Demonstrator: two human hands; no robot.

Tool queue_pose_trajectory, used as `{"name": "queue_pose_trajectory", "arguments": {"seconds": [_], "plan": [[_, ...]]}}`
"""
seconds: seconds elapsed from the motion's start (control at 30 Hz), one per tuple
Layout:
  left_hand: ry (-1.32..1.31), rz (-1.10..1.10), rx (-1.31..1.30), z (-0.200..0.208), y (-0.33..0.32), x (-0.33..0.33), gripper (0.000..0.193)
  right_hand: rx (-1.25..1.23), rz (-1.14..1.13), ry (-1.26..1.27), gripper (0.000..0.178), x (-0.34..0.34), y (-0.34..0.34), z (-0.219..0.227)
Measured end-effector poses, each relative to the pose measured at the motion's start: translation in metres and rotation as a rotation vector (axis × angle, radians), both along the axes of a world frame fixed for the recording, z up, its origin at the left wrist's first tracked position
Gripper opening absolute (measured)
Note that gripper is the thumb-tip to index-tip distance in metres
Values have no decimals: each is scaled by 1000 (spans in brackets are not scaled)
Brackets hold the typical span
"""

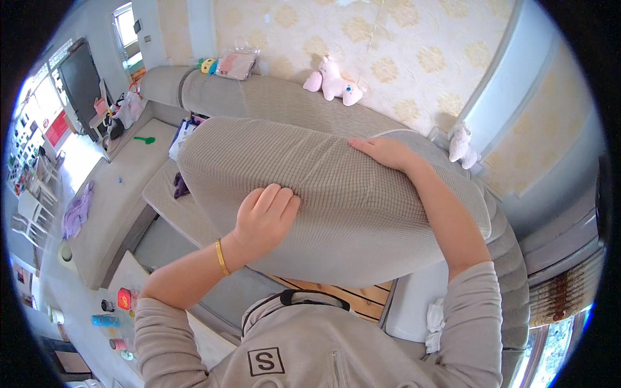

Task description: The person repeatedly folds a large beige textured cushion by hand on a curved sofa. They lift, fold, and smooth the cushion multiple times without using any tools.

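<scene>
A large sofa cushion (343, 239) in a beige-grey ribbed stretch cover stands tilted up in front of me. My left hand (264, 220) has its fingers curled in against the cover on the near face, gripping the fabric. A gold bracelet circles that wrist. Towards the cushion's upper right, my right hand (387, 154) lies flat with its fingers stretched out over the top face. Creases run through the cover between the two hands. The cushion's far underside is hidden.
Behind the cushion runs the sofa back (278, 97), bearing a pink plush toy (336, 84) and a packaged pink item (238, 64). A white plush (462, 147) sits at the right. Wooden slats (365, 299) show below. Bottles and jars stand around a red container (124, 298) at lower left.
</scene>
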State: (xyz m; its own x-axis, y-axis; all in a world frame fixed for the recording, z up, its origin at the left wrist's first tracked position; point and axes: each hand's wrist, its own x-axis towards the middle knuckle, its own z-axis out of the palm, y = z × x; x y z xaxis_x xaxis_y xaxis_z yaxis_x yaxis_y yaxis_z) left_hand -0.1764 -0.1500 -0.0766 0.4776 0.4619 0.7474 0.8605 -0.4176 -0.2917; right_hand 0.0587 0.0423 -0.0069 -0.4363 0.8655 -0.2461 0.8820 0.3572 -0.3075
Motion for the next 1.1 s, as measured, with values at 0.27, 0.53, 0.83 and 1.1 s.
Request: {"name": "queue_pose_trajectory", "arguments": {"seconds": [0.27,0.53,0.83,1.1], "plan": [[125,-51,-94,5,-3,-5,16,16,14,17,83,-2,-9,8],[-54,-67,66,0,-8,10,16,58,15,42,82,6,-15,1],[-293,-122,117,9,5,15,18,68,59,3,86,8,-19,-3],[-355,-184,-32,4,8,11,19,-2,142,-26,84,7,-24,1]]}}
